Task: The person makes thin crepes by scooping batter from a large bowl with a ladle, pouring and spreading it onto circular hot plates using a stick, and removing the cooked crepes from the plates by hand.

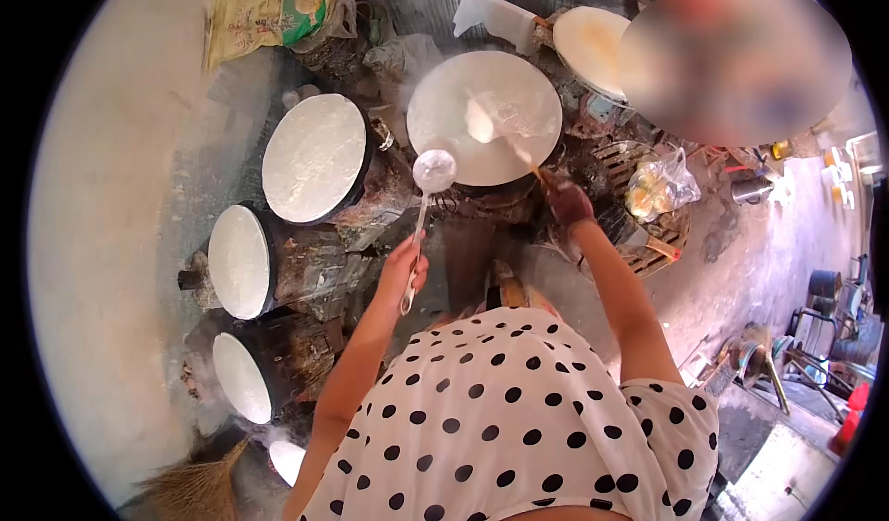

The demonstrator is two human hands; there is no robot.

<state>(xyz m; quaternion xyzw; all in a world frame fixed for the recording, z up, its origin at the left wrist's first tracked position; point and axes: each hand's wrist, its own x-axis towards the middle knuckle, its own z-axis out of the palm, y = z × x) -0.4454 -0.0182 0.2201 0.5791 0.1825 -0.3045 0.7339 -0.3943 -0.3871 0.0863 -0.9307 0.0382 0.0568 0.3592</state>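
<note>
My left hand [406, 265] is closed round the handle of a ladle [434, 170], whose bowl is coated in white batter and hangs at the near left edge of a round griddle [435, 118]. My right hand [569, 204], in a dark glove, grips a wooden-handled spreader [520, 150]. Its far end reaches over the middle of the griddle, beside a white patch of batter [480, 123]; motion blurs its exact shape. A thin pale layer covers much of the griddle, and some steam rises there.
Several round griddles with white sheets, including one griddle [315, 158], curve down the left side. Another pancake [591, 49] lies on a griddle at back right. A plastic bag [661, 186] and a wooden-handled scraper [648, 243] rest on a slatted rack. A straw broom [196, 486] is at lower left.
</note>
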